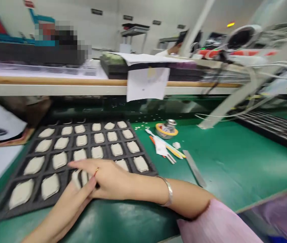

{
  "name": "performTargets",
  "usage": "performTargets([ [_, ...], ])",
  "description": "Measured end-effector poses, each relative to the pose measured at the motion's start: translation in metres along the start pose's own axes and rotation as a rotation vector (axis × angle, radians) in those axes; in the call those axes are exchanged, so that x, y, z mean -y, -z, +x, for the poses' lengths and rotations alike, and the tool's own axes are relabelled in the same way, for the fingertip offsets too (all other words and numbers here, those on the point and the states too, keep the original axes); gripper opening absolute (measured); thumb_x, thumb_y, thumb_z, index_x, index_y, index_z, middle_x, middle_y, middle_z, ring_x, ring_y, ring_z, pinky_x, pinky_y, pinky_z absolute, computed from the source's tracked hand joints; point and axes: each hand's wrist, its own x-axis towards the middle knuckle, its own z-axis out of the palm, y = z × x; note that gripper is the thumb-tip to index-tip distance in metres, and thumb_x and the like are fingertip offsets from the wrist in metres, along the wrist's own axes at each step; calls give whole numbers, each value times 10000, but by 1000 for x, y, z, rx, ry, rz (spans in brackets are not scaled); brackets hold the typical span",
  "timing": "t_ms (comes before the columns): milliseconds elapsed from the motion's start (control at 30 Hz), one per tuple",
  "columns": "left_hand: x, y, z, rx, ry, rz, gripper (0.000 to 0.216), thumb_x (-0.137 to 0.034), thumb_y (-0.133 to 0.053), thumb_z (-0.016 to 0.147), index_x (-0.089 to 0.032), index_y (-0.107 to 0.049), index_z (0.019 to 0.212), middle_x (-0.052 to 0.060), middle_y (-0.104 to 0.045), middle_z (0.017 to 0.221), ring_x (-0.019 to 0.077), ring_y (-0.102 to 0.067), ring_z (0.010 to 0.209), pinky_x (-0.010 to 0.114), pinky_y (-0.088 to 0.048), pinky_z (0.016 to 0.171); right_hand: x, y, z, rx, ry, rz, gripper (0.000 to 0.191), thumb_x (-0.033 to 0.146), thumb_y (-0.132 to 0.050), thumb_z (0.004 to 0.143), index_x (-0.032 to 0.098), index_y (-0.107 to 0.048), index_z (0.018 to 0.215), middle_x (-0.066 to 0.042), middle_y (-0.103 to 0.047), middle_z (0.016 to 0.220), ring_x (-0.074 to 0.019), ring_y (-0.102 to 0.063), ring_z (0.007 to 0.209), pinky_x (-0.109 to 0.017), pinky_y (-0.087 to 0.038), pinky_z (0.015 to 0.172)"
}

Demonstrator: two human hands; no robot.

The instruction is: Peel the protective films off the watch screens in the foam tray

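In front of the black tray (4, 194), my two hands meet around a small off-white casing piece (77, 179). My left hand (79, 194) grips it from below, thumb pressed along its near side. Over the top comes my right hand (110, 175), its index finger reaching across the piece and its other fingers curled and mostly hidden. A ring and a silver bracelet show on the right hand and wrist. Similar off-white pieces (50, 186) lie in the tray's compartments, in rows. My hands cover part of the nearest row.
Right of the tray on the green mat lie a white-handled brush (150, 132), tweezers (170, 158), a metal ruler-like strip (194, 168) and a yellow-rimmed bowl (167, 132) with a metal-topped bottle. A shelf (82, 89) crosses behind. Another black tray (272, 130) stands at right.
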Motion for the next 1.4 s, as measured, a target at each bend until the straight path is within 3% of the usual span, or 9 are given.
performTargets([
  [67,-4,1,-3,6,-22,-46,552,-504,-776,773,-166,-663,1195,115,-712,1128,301,-614,1141,407,-486,994,2,-6,-3,-111,-50,108,736,191,-763,774,160,-435,1432,-117,-585,1402,-206,-567,1284,-298,-436,1096],
  [200,-12,-4,-8,167,0,-105,588,-641,-683,788,-198,-680,1176,86,-720,1095,274,-639,1075,385,-481,970,8,-9,-12,-254,-24,285,856,199,-856,699,248,-422,1434,-64,-617,1359,-179,-616,1218,-295,-472,1066],
  [433,-4,-5,-14,176,-29,-65,513,-595,-716,791,-163,-698,1068,75,-711,947,156,-614,775,271,-483,766,12,-7,-20,-285,63,313,774,182,-826,728,275,-464,1406,-57,-655,1288,-195,-666,1131,-309,-537,991],
  [633,1,-4,-10,73,-10,-104,454,-559,-782,743,-159,-705,943,46,-674,847,141,-604,767,259,-484,770,7,-8,-21,-270,5,355,873,194,-844,714,279,-386,1452,-60,-695,1200,-211,-679,1108,-335,-549,970],
  [800,3,-5,-8,64,-11,-100,466,-555,-814,703,-141,-704,887,10,-612,739,117,-539,689,241,-465,702,3,-11,-23,-281,-3,370,940,177,-857,691,279,-348,1475,-56,-709,1179,-196,-707,1028,-288,-576,881],
  [933,1,-7,-8,67,-23,-90,484,-562,-833,669,-134,-692,845,-27,-550,659,86,-462,610,214,-424,632,4,-11,-24,-299,0,349,1003,203,-855,706,282,-272,1519,-58,-713,1173,-199,-707,1035,-295,-569,900],
  [1100,3,-3,-5,53,-43,7,543,-652,-764,696,-155,-658,888,-11,-581,730,106,-502,661,225,-427,642,4,-14,-25,-270,-38,306,1062,205,-819,744,288,-151,1566,-63,-709,1194,-210,-708,1047,-326,-574,925],
  [1233,4,0,-2,73,-119,242,537,-527,-851,651,-161,-633,978,12,-620,842,165,-572,805,268,-461,723,5,-18,-27,-228,-31,201,1019,193,-736,820,286,-68,1584,-88,-678,1259,-221,-675,1125,-357,-571,952],
  [1400,1,-5,-6,62,-187,427,491,-261,-844,627,-182,-573,1029,6,-625,896,196,-606,861,317,-508,762,4,-18,-26,-223,15,249,933,143,-715,808,317,-190,1560,-46,-692,1232,-216,-657,1157,-358,-557,981],
])
